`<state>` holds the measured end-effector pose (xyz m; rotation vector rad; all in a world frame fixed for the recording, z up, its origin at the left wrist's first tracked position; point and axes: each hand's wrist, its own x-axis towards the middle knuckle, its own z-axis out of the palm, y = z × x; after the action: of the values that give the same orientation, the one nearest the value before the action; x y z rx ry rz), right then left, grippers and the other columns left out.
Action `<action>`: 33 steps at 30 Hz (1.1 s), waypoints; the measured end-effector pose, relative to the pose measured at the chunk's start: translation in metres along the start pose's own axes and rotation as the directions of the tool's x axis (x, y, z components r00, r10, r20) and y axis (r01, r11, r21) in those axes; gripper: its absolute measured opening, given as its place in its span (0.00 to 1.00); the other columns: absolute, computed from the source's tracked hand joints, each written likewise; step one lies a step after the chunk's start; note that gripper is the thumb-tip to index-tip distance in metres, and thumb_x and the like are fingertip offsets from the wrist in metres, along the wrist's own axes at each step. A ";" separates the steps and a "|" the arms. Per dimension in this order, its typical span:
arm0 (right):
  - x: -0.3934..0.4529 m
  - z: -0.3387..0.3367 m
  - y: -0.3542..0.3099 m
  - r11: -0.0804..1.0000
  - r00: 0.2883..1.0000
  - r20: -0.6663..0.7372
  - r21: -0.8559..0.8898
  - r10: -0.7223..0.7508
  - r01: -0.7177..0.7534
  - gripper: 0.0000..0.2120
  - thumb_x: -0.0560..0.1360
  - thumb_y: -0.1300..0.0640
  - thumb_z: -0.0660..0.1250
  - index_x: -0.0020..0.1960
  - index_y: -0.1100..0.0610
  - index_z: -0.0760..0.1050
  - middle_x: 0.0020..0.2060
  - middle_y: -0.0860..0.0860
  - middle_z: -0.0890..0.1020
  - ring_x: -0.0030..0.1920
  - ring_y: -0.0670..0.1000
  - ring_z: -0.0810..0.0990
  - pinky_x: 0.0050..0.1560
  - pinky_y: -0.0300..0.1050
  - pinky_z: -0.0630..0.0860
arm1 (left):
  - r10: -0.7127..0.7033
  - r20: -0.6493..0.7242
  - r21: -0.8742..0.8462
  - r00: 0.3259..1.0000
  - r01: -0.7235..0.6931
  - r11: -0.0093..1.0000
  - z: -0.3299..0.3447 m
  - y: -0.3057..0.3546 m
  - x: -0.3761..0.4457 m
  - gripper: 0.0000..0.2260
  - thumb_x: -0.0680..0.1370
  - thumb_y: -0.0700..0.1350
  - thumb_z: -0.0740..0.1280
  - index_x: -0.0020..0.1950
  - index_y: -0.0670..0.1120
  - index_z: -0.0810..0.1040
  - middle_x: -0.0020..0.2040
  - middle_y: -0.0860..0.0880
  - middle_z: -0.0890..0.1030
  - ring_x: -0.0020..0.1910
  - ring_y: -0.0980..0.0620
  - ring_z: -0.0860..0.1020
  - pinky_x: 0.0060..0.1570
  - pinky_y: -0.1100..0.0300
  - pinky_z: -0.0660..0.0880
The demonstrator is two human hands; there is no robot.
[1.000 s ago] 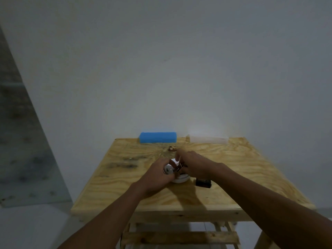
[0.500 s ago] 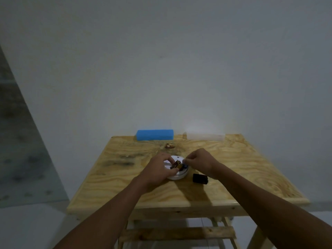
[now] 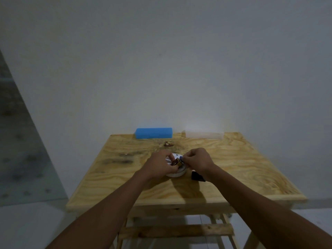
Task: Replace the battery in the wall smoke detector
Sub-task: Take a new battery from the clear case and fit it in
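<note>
A white round smoke detector [image 3: 177, 172] is lying on the wooden bench [image 3: 233, 169], about midway between its left and right edges and a little nearer the front edge than the back one, so it is judged to have been taken off the wall already; the wall behind is being shown bare.

On the left, the left hand [image 3: 159, 165] is being closed over the detector's left side, and a brown and gold battery [image 3: 177, 161] is being pinched at its fingertips, tilted up above the detector's open top rather than seated flat in it. Just right of the battery, a small blue piece [image 3: 181, 158], possibly the snap connector, is being gripped between the thumb and fingers of the right hand [image 3: 196, 161], which is curled shut around it. Whether the battery is being clipped on or pulled off cannot be told.

Further right, partly hidden behind the right wrist, a black block [image 3: 197, 176] is lying on the bench just beside the detector; it is taken to be the other battery. Seating a battery and remounting the detector are judged to be left.

Along the back edge, a blue block [image 3: 153, 133] and a translucent box [image 3: 203, 134] are lying untouched.
</note>
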<state>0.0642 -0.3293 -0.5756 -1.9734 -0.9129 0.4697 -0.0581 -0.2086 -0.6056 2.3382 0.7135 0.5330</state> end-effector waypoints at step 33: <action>-0.015 0.015 0.006 0.931 0.932 -0.146 -0.212 -0.332 0.298 0.19 0.74 0.67 0.63 0.64 0.57 0.74 0.43 0.56 0.85 0.45 0.53 0.82 0.47 0.47 0.78 | -0.028 -0.076 -0.049 0.997 0.025 0.998 0.012 0.005 -0.005 0.07 0.67 0.48 0.76 0.37 0.56 0.78 0.49 0.52 0.79 0.50 0.52 0.76 0.40 0.62 0.67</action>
<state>0.0475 -0.3343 -0.5886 -1.9470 -1.1668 0.0203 -0.0543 -0.2198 -0.6118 2.2704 0.7578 0.6243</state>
